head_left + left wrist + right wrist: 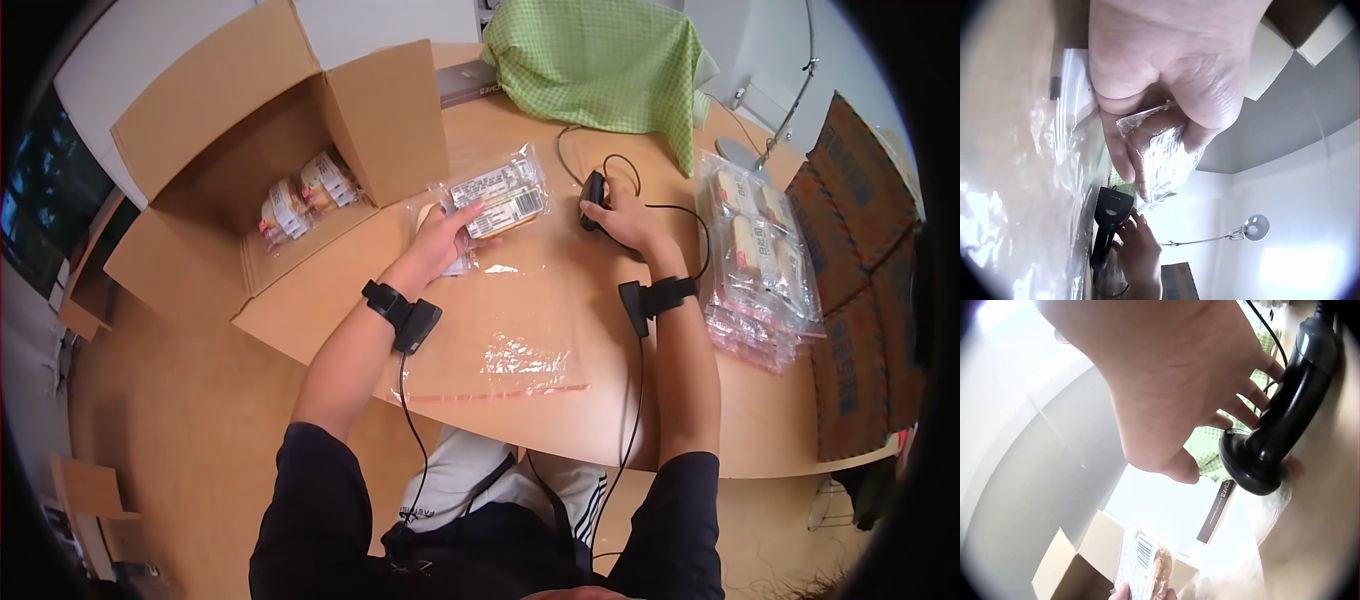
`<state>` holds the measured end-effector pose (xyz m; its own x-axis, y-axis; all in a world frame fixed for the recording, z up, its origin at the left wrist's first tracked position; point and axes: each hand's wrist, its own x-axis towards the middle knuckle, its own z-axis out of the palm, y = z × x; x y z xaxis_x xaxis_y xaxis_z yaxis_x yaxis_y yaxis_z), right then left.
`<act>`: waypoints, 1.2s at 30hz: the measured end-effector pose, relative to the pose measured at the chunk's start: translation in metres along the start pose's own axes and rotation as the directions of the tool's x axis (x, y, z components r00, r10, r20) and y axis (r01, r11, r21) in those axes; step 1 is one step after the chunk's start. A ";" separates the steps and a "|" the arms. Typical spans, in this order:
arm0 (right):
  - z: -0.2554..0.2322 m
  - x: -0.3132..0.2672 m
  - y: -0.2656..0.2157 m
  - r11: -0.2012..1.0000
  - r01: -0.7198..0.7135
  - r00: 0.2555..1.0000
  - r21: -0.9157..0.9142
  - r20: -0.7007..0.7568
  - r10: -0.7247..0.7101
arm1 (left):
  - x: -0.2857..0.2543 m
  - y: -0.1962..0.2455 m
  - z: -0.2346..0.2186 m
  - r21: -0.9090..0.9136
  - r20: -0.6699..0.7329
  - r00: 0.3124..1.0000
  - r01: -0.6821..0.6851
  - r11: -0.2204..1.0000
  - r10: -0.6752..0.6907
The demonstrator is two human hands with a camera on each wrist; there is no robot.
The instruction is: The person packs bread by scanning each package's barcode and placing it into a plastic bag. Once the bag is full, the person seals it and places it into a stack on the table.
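Observation:
My left hand (pixel 440 245) (pixel 1172 56) grips a clear-wrapped bread pack (pixel 495 205) (pixel 1166 156) between thumb and fingers; its white label with a barcode faces up in the head view. Another wrapped pack lies partly under that hand. To the right, my right hand (pixel 632 222) (pixel 1172 394) is at a black handheld scanner (pixel 592 200) (pixel 1113 209) (pixel 1285 419), fingers extended and spread against its handle. The thumb stands apart from the handle in the right wrist view. A large clear bag (pixel 490 350) with a red edge strip lies flat before the hands.
An open cardboard box (pixel 385 130) at the left holds several wrapped packs (pixel 325 183). Filled clear bags (pixel 755 250) are stacked at the right, beside folded brown cardboard (pixel 850 300). Green checked cloth (pixel 600 70) covers something at the back, near a lamp base (pixel 738 153). Cables loop around the scanner.

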<state>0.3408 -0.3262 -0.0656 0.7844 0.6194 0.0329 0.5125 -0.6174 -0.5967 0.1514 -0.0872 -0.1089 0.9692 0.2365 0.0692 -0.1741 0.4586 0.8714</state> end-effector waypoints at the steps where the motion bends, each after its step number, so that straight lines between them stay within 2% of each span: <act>1: -0.004 -0.003 0.000 0.994 0.068 0.996 -0.086 0.063 -0.063 | 0.000 0.000 0.000 -0.004 -0.009 1.000 0.004 1.000 -0.004; 2: -0.006 -0.005 0.002 0.976 0.142 0.984 -0.167 0.131 -0.121 | 0.000 0.000 0.000 -0.016 -0.006 1.000 -0.002 1.000 0.002; 3: 0.002 0.001 0.015 0.964 0.174 0.982 -0.199 0.104 -0.156 | 0.000 -0.001 0.000 -0.027 -0.003 1.000 -0.008 1.000 0.008; 4: 0.005 0.005 0.021 0.964 0.175 0.982 -0.198 0.111 -0.156 | 0.000 -0.001 0.000 -0.030 -0.009 1.000 -0.006 1.000 0.005; 6: 0.008 0.009 0.026 0.924 0.127 0.991 -0.360 0.082 -0.104 | 0.000 -0.002 -0.001 -0.017 -0.019 1.000 -0.024 1.000 0.024; 10: 0.008 0.007 0.024 0.924 0.163 0.986 -0.346 0.042 -0.158 | 0.000 -0.001 -0.001 -0.016 -0.040 0.999 -0.013 1.000 0.013; 12: -0.001 -0.003 0.006 0.974 0.065 0.997 -0.216 0.044 -0.056 | -0.001 -0.002 -0.002 -0.051 -0.036 0.999 -0.031 0.998 0.030; 13: -0.002 -0.001 0.005 0.974 0.069 0.997 -0.217 0.046 -0.061 | 0.000 -0.002 -0.003 -0.052 -0.039 0.999 -0.036 0.998 0.034; 15: -0.005 0.001 0.003 0.983 0.144 0.989 0.112 -0.055 -0.139 | -0.001 -0.003 -0.002 -0.060 -0.036 0.998 -0.053 0.997 0.051; 16: -0.006 0.005 0.002 0.983 0.145 0.989 0.111 -0.050 -0.140 | -0.001 -0.003 -0.003 -0.063 -0.040 0.998 -0.053 0.997 0.051; 19: -0.018 -0.006 -0.021 0.939 0.261 0.953 0.223 -0.215 -0.214 | 0.000 -0.003 -0.003 -0.062 -0.034 0.998 -0.059 0.996 0.057; 20: -0.022 -0.012 -0.031 0.940 0.256 0.955 0.225 -0.209 -0.210 | 0.000 -0.002 -0.003 -0.069 -0.021 0.998 -0.060 0.996 0.058; 23: -0.033 -0.033 -0.057 0.950 0.214 0.977 0.226 -0.040 -0.211 | 0.000 -0.004 -0.004 -0.083 -0.008 0.998 -0.063 0.995 0.062; 24: -0.033 -0.037 -0.062 0.950 0.212 0.977 0.229 -0.038 -0.209 | 0.000 -0.004 -0.005 -0.089 -0.005 0.997 -0.072 0.993 0.072; 26: -0.031 -0.042 -0.068 0.964 0.200 0.977 0.175 0.041 -0.210 | 0.001 -0.004 -0.005 -0.092 -0.009 0.997 -0.074 0.993 0.074; 30: -0.024 -0.043 -0.069 0.972 0.191 0.980 0.139 0.037 -0.197 | 0.000 -0.004 -0.004 -0.066 -0.015 0.997 -0.081 0.995 0.080; 32: -0.026 -0.046 -0.073 0.973 0.212 0.971 0.091 0.094 -0.221 | 0.000 -0.004 -0.004 -0.064 -0.015 0.997 -0.081 0.995 0.080; 36: -0.024 -0.046 -0.073 0.975 0.208 0.971 0.085 0.104 -0.216 | -0.001 -0.003 -0.002 -0.060 -0.020 0.997 -0.081 0.995 0.080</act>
<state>0.2760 -0.3215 -0.0044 0.6145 0.7851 0.0771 0.6327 -0.4321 -0.6427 0.1510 -0.0868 -0.1126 0.9483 0.2900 0.1289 -0.2625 0.4884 0.8322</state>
